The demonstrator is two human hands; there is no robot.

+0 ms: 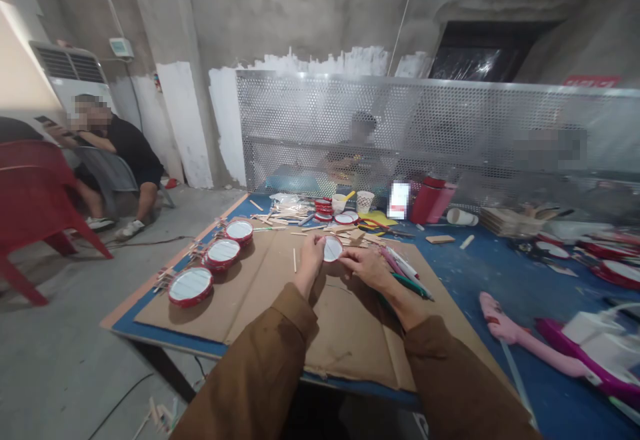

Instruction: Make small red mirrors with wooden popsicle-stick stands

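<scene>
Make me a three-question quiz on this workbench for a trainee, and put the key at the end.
1. Count: how many red-rimmed discs sit in the row on the cardboard sheet, to the left of the left hand?
2. True or false: the left hand and the right hand hold a small red-rimmed disc between them.
3. Multiple choice: what stands beyond the far edge of the blue table?
A) a curtain
B) a perforated metal panel
C) a wooden door

Key: 1. Three. 2. True. 3. B.
</scene>
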